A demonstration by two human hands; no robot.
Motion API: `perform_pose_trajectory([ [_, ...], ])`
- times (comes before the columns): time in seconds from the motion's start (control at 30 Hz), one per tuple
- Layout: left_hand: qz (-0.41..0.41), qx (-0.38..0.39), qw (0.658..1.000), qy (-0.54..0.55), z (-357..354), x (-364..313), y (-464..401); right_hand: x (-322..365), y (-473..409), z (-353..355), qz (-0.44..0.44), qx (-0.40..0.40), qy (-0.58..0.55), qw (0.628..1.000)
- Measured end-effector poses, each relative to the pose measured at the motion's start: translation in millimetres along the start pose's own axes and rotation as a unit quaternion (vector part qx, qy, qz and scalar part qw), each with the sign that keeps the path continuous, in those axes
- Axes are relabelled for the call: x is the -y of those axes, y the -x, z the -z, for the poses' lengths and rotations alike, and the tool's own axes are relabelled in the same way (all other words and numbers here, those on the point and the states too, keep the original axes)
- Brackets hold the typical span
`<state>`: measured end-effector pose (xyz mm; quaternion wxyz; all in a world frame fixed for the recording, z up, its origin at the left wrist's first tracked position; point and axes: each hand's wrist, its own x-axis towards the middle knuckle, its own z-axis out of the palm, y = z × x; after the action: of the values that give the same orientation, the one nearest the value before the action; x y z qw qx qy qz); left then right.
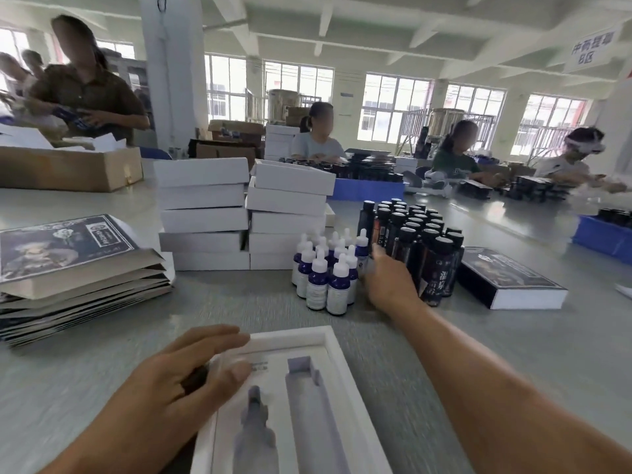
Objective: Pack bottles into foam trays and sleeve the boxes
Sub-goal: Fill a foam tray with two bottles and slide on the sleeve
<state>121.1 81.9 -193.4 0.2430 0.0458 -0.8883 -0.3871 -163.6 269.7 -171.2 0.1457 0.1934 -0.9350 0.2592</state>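
Note:
A white foam tray lies in front of me with a bottle-shaped cut-out and a long straight cut-out, both bare. My left hand rests flat on the tray's left side, its fingers over a dark bottle that is mostly hidden. My right hand reaches forward between the cluster of white-capped blue dropper bottles and the block of tall dark bottles. Its fingertips are hidden at the front dark bottles, so its grip is unclear.
Two stacks of white boxes stand behind the bottles. Flat printed sleeves are piled at the left. A sleeved box lies right of the dark bottles. A cardboard carton, blue bins and several seated workers lie beyond.

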Motion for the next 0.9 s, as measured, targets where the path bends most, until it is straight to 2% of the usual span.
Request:
perform_pose_trajectory([
  [0.17, -0.018, 0.014, 1.0, -0.021, -1.9, 3.2, -2.1, 7.3, -26.2, -16.2, -0.035, 0.014, 0.031, 0.999],
  [0.3, -0.026, 0.013, 0.999, -0.03, -2.5, 2.6, -2.9, 5.7, -30.7, -19.2, -0.077, -0.009, -0.014, 0.997],
  [0.43, -0.029, 0.026, 0.999, -0.031, -0.4, -3.0, -1.8, 6.1, -8.2, -5.5, -0.072, -0.036, -0.032, 0.996],
  [0.6, -0.002, 0.035, 0.999, -0.04, -1.6, -5.9, 1.2, -4.4, 47.6, 41.7, -0.069, 0.007, -0.116, 0.991],
  [0.67, 0.0, 0.037, 0.997, -0.062, -3.6, -6.7, 2.2, -2.9, 75.7, 68.0, -0.039, 0.007, -0.147, 0.988],
  [0.77, 0.008, 0.035, 0.994, -0.104, -6.5, -10.5, 4.4, 19.3, 123.3, 103.3, 0.036, 0.064, -0.22, 0.973],
  [0.9, 0.037, 0.021, 0.992, -0.116, -12.1, -19.4, 3.9, 62.8, 173.5, 115.9, 0.09, 0.166, -0.188, 0.964],
])
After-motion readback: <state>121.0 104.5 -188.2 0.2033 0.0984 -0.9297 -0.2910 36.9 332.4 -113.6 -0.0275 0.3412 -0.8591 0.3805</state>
